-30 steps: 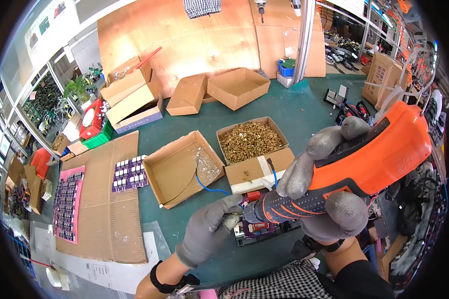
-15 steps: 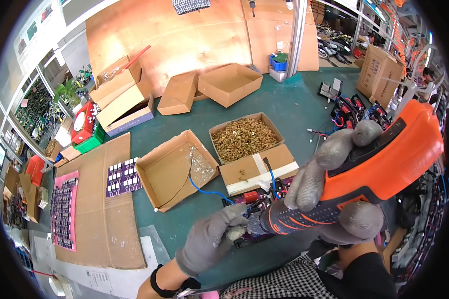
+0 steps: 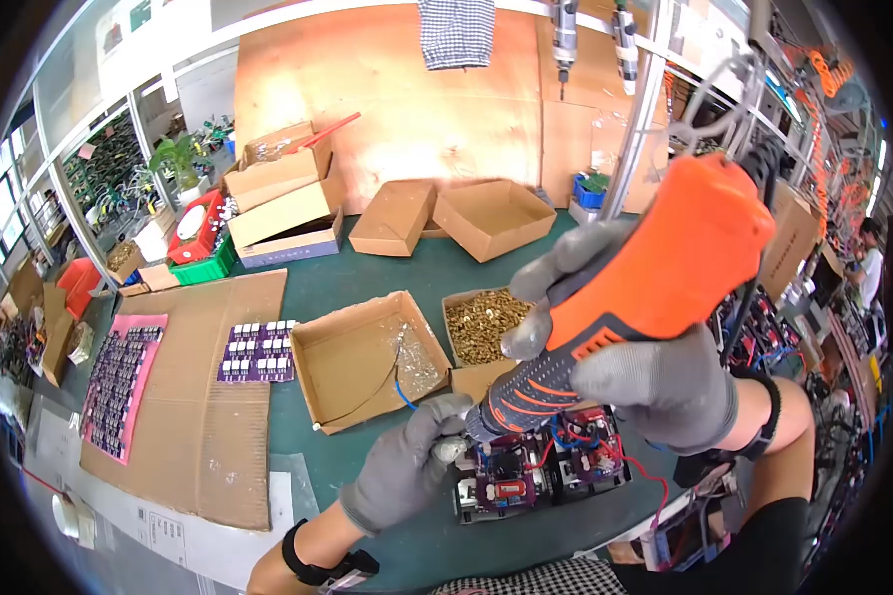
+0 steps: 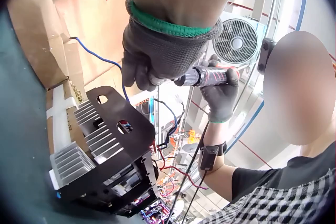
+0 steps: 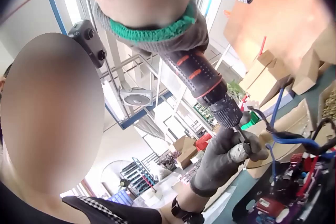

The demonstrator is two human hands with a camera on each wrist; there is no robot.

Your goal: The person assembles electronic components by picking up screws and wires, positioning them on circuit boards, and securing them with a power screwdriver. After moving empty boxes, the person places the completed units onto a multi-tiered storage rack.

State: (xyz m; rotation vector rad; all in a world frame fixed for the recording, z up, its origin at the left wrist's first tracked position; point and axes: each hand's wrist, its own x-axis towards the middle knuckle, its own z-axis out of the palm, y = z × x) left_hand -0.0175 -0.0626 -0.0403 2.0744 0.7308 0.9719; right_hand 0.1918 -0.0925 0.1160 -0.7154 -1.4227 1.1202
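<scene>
My gloved right hand (image 3: 665,387) grips an orange and black power screwdriver (image 3: 655,263), tilted with its knurled nose down to the left. In the right wrist view, a thin metal bit (image 5: 241,133) runs from the nose into the fingertips of my gloved left hand (image 5: 220,158). The left thumb and fingers pinch around the bit's end, which they partly hide; I cannot tell whether a screw is there too. Just right of the left hand in the head view stand two black-framed assemblies, one nearer (image 3: 506,488) and one farther right (image 3: 593,451), with purple boards and red parts.
Behind the hands are a shallow cardboard box (image 3: 352,362) with a wire across it and a box of brass-coloured screws (image 3: 481,322). Purple boards (image 3: 256,349) lie on flattened cardboard (image 3: 193,426) at left. A red wire (image 3: 655,476) trails off the right assembly.
The right hand has turned the screwdriver steeper, its orange body now pointing up, bringing both assemblies into fuller view. The left hand stays by the nose. The head view has shifted.
</scene>
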